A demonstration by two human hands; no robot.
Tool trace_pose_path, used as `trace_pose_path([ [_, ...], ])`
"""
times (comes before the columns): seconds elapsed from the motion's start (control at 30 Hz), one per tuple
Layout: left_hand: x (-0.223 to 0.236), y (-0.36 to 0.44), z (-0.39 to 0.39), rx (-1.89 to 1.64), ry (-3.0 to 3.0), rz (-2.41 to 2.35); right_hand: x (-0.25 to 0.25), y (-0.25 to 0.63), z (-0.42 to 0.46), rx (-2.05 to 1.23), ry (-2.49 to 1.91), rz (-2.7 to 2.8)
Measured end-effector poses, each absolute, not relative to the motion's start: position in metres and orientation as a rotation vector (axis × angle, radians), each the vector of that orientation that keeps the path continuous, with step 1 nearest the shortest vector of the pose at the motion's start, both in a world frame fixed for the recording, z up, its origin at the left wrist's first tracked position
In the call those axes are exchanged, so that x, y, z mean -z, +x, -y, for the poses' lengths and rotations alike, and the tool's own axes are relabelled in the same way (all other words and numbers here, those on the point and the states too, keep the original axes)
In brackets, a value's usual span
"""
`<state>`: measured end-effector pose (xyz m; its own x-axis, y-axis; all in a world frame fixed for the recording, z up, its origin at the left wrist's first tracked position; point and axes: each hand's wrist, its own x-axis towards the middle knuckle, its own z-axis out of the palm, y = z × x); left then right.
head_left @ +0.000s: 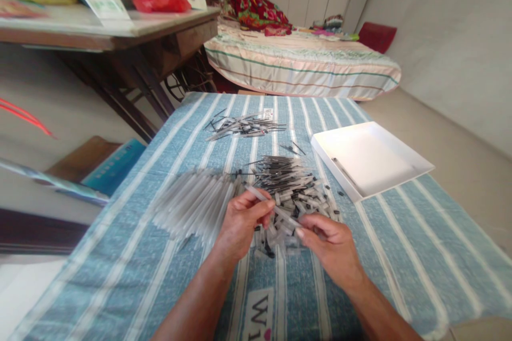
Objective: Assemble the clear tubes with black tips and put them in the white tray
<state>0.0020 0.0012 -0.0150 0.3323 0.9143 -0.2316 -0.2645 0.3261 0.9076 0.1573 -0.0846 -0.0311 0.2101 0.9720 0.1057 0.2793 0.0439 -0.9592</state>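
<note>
Between my two hands is a translucent pen [285,215], held slantwise above the loose parts. Its upper left end is pinched by the thumb and fingers of my left hand [243,218]. Near the lower right end, my right hand [334,242] closes on it, and the fingers cover that tip. A wide heap of clear pen barrels [196,200] lies left of my left hand. Just beyond my hands sit a bundle of dark, thin pen refills [278,170] and a scatter of clear and black pen caps [316,200].
A shallow white box [384,154] with one dark pen [346,171] inside stands at the right. Farther back is another pile of pens or refills [248,125]. The striped blue cloth [192,277] covers the table. A wooden desk [160,32] and a bed [304,64] stand beyond.
</note>
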Motion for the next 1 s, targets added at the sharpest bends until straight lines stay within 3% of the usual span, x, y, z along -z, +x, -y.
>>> trace_pose_path([
  [0.5, 0.016, 0.006, 0.003, -0.867, 0.852, -0.871, 0.035, 0.153, 0.084, -0.514, -1.441, 1.447],
  [1.0, 0.018, 0.006, 0.004, -0.857, 0.942, -0.887, 0.020, 0.151, 0.073, -0.652, -1.477, 1.570],
])
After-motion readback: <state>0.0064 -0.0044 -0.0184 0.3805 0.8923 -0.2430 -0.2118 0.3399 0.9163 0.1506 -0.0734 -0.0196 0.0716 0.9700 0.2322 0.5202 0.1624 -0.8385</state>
